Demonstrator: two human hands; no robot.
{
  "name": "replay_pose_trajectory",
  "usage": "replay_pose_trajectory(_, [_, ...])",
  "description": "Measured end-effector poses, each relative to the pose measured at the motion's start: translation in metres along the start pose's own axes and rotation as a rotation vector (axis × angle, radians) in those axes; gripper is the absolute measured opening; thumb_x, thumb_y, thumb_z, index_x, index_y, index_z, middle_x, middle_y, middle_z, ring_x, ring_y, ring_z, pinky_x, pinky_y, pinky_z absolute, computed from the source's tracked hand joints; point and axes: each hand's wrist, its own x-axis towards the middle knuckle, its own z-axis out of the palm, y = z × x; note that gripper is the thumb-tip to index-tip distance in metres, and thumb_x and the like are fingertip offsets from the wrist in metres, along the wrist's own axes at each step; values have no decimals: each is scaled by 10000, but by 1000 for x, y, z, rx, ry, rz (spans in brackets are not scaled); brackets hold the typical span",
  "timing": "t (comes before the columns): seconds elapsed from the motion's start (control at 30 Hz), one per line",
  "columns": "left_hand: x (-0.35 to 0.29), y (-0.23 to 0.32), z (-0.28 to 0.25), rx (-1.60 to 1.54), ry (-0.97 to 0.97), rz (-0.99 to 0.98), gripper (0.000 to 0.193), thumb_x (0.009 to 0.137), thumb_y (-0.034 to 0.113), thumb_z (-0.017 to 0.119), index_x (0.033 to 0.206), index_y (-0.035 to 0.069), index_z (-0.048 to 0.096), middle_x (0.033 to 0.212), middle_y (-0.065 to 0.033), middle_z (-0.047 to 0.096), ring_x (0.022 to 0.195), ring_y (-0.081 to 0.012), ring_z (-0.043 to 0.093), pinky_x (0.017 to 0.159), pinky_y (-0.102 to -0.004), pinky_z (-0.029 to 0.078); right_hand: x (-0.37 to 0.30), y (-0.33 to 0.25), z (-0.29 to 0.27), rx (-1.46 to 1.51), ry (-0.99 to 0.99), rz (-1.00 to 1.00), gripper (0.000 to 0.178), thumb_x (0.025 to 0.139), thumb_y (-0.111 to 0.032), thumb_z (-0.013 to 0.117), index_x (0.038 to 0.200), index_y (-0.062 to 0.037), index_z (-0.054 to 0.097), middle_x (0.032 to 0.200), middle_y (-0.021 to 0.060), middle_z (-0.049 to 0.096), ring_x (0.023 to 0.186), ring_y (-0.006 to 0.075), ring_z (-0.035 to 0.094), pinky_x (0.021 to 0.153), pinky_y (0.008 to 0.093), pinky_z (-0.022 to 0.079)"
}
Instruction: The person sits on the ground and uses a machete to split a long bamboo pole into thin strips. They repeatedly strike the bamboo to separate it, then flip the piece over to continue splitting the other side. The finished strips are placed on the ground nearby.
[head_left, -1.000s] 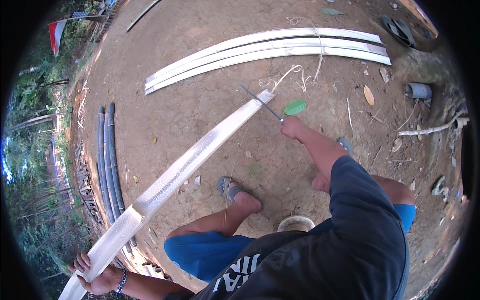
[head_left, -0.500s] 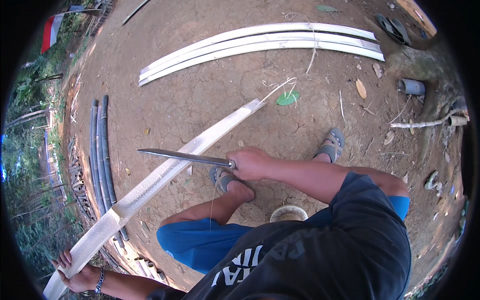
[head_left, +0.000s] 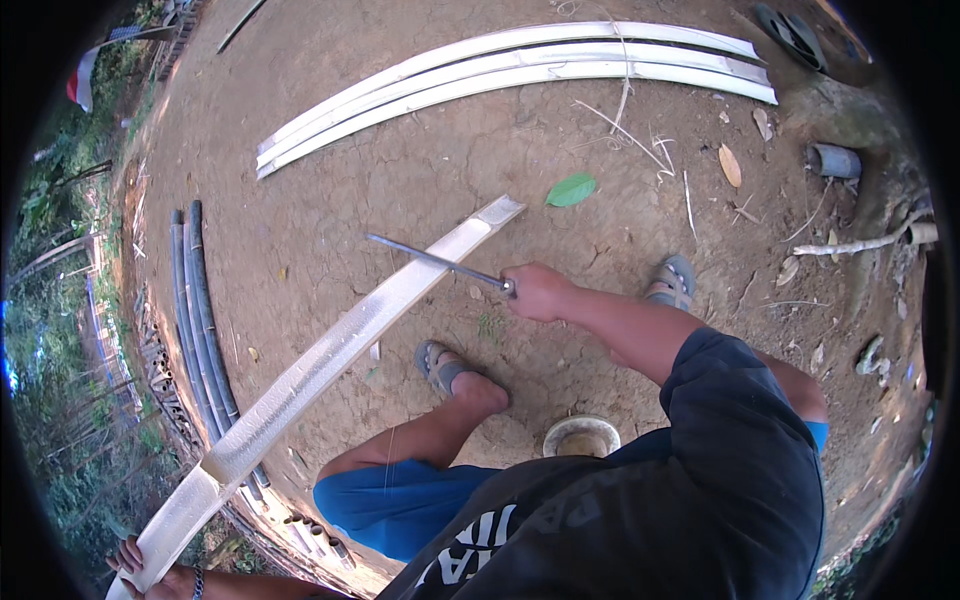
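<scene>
The left hand [head_left: 165, 582] curls its fingers around the lower end of a pale split bamboo strip [head_left: 322, 358], which slants up and away to the right. The right hand [head_left: 538, 291], closed around the handle of a knife [head_left: 455, 267], sits just right of the strip's far part, apart from it; the blade crosses the strip, whether touching I cannot tell.

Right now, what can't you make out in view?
In the head view:
Left hand: partly cut off by the lower edge.
Pale strip: end beyond that hand cut off there too.
Knife: handle hidden inside the right hand.
Bowl: near side hidden by the dark shirt.
</scene>
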Motion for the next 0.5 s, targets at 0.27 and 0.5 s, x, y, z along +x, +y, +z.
replay_pose_trajectory(0.27, [-4,8,-52,-107,-88,-9,317,840,130,409,1051,-106,422,732,-88,304,663,-221,328,634,-371,332,-6,-3,-15,-27,-107,-33,218,773,-125,588,948,-6,634,907,227,666,886,370,655,791,448,513])
replay_pose_trajectory(0.5, [-16,3,-50,-96,-63,-2,360,803,120,440,1086,-100,418,763,-99,305,695,-233,334,661,-375,333,26,71,8,104,-18,290,227,767,-148,601,967,-44,627,888,206,664,887,364,650,787,455,508])
